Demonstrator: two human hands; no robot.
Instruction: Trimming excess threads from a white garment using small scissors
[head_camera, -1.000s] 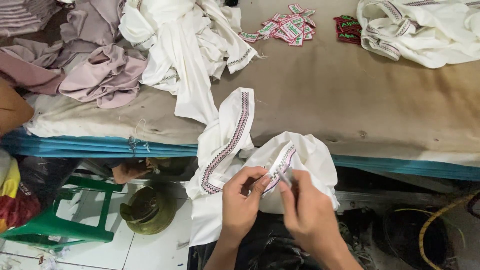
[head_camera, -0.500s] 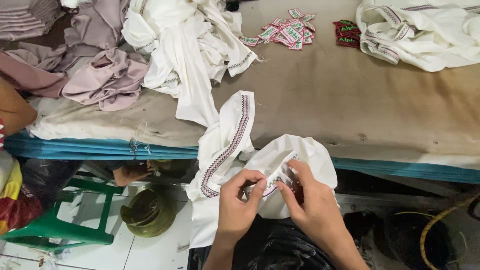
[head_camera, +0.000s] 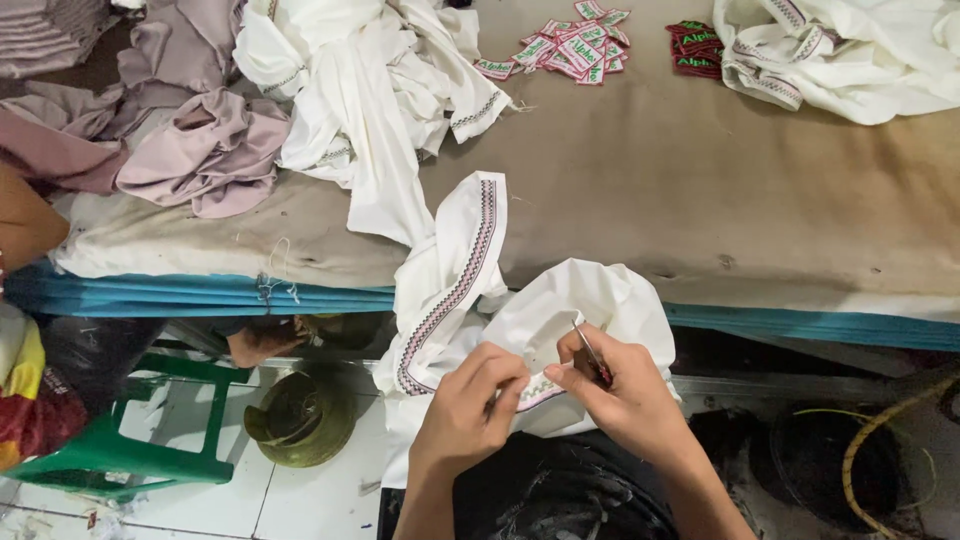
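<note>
White cotton garment with patterned trim (head_camera: 560, 310) pinched in our left hand (head_camera: 470, 405); our right hand (head_camera: 625, 395) grips small metal snips (head_camera: 590, 352), beside bench (head_camera: 700, 190).

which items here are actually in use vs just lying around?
In use:
left hand
right hand
white garment with patterned trim
thin metal tool, in the right hand

Lying about:
white clothes pile
pink-grey clothes
loose labels
green stool
green gas canister
padded table
</note>
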